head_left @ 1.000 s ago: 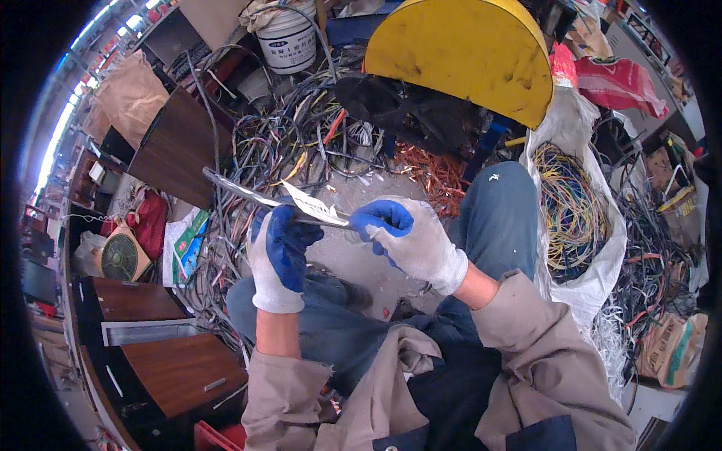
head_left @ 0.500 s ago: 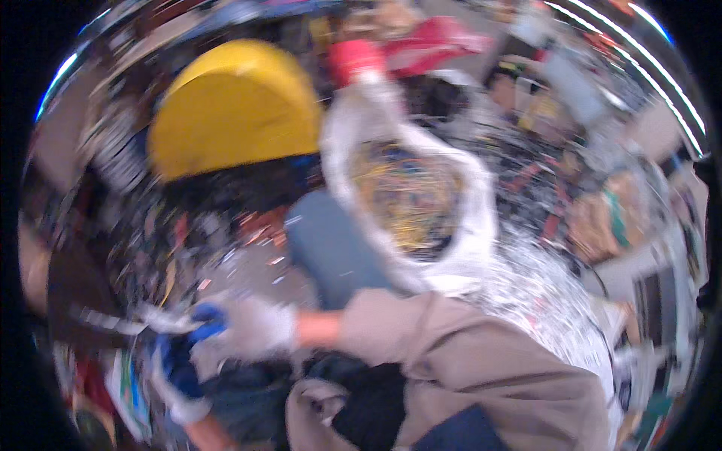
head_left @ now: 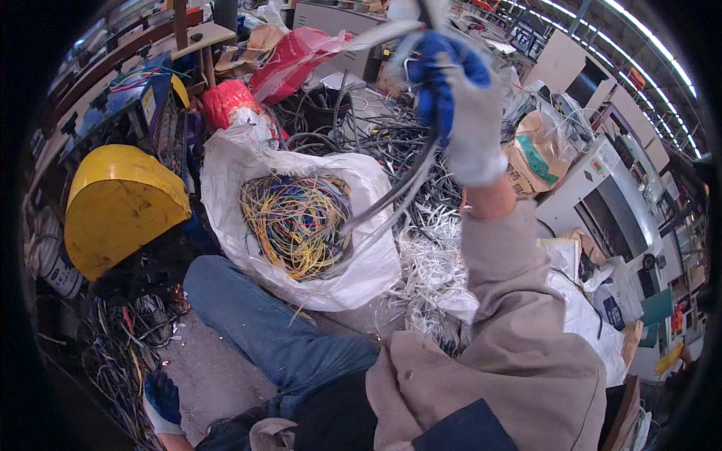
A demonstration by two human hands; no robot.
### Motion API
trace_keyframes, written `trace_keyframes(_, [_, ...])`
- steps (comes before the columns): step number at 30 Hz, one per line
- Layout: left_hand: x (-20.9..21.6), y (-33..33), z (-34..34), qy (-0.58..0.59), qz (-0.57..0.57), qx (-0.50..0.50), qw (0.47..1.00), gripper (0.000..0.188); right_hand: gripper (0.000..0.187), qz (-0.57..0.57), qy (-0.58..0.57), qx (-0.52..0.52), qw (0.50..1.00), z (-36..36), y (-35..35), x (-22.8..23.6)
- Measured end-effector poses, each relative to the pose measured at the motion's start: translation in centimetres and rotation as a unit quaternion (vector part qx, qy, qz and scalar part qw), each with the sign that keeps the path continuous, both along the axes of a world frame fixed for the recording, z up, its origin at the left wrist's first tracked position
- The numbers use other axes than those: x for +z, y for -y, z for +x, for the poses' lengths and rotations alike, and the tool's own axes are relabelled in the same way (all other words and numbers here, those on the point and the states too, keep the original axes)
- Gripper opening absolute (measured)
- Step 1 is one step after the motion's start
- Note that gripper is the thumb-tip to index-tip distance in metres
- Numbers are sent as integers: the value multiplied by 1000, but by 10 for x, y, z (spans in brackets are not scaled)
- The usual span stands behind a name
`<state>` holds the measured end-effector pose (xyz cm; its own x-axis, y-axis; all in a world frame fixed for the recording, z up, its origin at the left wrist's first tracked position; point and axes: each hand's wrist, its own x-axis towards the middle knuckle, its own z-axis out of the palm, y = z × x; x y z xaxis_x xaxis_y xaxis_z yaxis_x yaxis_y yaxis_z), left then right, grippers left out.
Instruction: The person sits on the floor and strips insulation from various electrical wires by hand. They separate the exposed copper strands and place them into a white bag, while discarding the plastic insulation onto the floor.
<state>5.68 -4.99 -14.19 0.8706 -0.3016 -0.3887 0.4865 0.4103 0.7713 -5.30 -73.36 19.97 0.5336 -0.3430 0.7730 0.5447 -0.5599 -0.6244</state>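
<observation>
My right hand (head_left: 459,105), in a white glove with blue coating, is raised high at the upper middle. Its fingers are closed around a dark cable (head_left: 398,188) and a pale, thin strip hanging along it. The lengths trail down past the white sack (head_left: 357,278), which holds a tangle of yellow, blue and red wires (head_left: 297,225). Low at the left, my left hand (head_left: 163,402) wears the same kind of glove. It appears open and holds nothing visible, beside a heap of dark cables (head_left: 131,338). The raised end of the cable is blurred.
A yellow rounded cover (head_left: 124,207) stands at the left. Behind the sack lie a red bag (head_left: 297,64) and piles of black cable (head_left: 391,139). Shredded white strips (head_left: 432,278) cover the right side, near a brown paper bag (head_left: 538,154) and a grey appliance casing (head_left: 602,195).
My right hand has swung from the lower left to the upper middle, drawing the cable with it. The left hand is now apart from it, low at the left. The view has shifted.
</observation>
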Motion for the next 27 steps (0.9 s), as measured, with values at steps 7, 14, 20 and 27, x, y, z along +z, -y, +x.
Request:
trace_keyframes(7, [21, -2, -1, -15, 2, 49, 999, 44, 74, -50, -410, -598, 687, -5, 234, -96])
trace_keyframes(14, [46, 23, 24, -65, 202, 108, 971, 22, 36, -326, -313, 8, 892, 80, -37, -99])
trace_keyframes(20, [-26, 15, 56, -23, 400, 54, 915, 17, 37, -513, -163, 378, 753, 134, -294, -114])
trace_keyframes(27, [-154, -31, 81, -93, 485, 46, 868, 35, 32, -661, -253, 434, 557, 182, -427, -240])
